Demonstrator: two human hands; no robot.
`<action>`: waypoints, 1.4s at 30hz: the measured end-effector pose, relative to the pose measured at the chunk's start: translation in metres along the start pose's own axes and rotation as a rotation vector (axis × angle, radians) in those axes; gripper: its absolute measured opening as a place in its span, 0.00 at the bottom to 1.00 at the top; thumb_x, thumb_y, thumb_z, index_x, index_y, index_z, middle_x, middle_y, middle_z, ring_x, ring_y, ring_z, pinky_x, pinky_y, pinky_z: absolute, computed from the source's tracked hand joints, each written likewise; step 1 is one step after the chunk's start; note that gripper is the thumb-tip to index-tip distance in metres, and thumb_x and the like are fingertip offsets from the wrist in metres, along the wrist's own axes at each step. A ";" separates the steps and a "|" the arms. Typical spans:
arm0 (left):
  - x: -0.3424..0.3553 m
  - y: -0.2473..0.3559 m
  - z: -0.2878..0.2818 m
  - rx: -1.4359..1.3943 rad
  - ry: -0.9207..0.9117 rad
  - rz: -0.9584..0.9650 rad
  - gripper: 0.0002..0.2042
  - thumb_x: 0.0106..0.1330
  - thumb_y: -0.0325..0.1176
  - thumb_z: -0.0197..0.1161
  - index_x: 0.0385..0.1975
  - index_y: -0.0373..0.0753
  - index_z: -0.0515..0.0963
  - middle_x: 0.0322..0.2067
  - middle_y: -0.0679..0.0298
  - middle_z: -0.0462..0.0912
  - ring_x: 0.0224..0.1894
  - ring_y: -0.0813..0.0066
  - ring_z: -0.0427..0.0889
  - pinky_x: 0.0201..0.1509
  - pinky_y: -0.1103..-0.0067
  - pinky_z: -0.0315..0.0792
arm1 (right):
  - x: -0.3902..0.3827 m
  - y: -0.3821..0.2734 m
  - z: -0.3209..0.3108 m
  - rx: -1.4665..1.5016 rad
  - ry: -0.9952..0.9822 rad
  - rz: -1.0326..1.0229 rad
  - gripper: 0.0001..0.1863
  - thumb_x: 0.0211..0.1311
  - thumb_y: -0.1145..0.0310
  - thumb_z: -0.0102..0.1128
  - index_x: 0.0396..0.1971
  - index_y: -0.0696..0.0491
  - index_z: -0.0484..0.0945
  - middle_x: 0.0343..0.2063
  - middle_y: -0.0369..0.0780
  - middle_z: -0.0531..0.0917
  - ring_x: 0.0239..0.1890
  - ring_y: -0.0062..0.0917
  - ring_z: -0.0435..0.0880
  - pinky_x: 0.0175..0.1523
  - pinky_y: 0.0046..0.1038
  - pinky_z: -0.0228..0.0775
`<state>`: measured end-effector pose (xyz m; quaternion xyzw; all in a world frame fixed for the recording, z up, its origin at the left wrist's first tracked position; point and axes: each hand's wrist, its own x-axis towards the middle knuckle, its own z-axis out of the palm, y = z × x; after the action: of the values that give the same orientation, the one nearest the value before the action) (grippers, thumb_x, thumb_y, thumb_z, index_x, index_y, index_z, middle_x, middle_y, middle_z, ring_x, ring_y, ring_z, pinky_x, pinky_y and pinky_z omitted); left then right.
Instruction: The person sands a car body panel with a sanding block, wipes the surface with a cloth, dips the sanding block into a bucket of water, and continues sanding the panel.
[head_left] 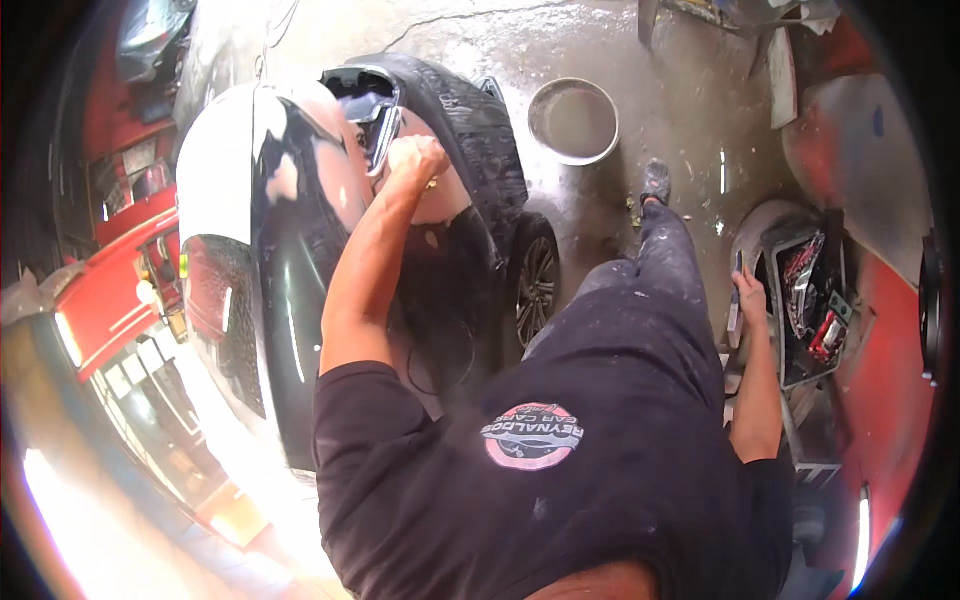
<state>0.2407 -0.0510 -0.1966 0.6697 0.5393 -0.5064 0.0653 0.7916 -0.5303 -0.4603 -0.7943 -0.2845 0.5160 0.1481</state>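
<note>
My left hand (418, 158) is curled closed over the rear corner of a dark car (300, 230), beside the open lamp recess (365, 105). Whether anything is inside its fingers is hidden. Beneath it, a pale pinkish patch (442, 195) marks the car's panel. Down at my right side, my right hand (750, 295) is closed round a long, narrow block (735, 325) with a pale lower end and a blue bit showing at the top. Its exact kind is unclear.
A round bucket (574, 80) with murky contents stands on the wet floor behind the car. The car's wheel (535, 275) is close to my legs. On my right, a black tray (838, 262) carries red items. A red wall (890, 340) rises beyond it.
</note>
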 end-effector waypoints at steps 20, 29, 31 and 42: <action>0.022 -0.017 -0.022 0.000 0.043 -0.163 0.39 0.68 0.40 0.61 0.79 0.33 0.59 0.52 0.53 0.90 0.54 0.61 0.91 0.57 0.70 0.82 | 0.106 -0.111 -0.038 0.019 -0.057 -0.101 0.35 0.73 0.51 0.61 0.72 0.56 0.72 0.61 0.54 0.84 0.65 0.35 0.82 0.68 0.29 0.68; 0.021 -0.017 -0.008 -0.025 -0.029 -0.126 0.34 0.71 0.42 0.56 0.78 0.41 0.63 0.49 0.50 0.90 0.52 0.53 0.91 0.57 0.64 0.82 | 0.103 -0.098 -0.045 0.021 -0.073 -0.098 0.36 0.72 0.50 0.61 0.71 0.59 0.73 0.61 0.55 0.83 0.65 0.39 0.82 0.68 0.31 0.68; 0.014 -0.015 -0.032 -0.071 0.027 -0.136 0.28 0.74 0.42 0.53 0.73 0.43 0.71 0.51 0.50 0.90 0.54 0.52 0.90 0.59 0.64 0.82 | 0.111 -0.080 -0.048 -0.009 -0.054 -0.083 0.36 0.72 0.50 0.61 0.71 0.59 0.73 0.61 0.56 0.83 0.65 0.39 0.82 0.69 0.31 0.68; -0.018 -0.044 -0.042 -0.187 0.190 -0.234 0.25 0.72 0.48 0.59 0.65 0.46 0.78 0.46 0.44 0.89 0.50 0.44 0.89 0.55 0.56 0.81 | 0.124 -0.123 -0.039 -0.036 -0.116 -0.100 0.31 0.75 0.56 0.61 0.71 0.58 0.73 0.56 0.45 0.87 0.57 0.23 0.83 0.65 0.24 0.69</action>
<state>0.2329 -0.0178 -0.1430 0.6384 0.6618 -0.3926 0.0166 0.8282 -0.3554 -0.4703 -0.7502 -0.3414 0.5480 0.1427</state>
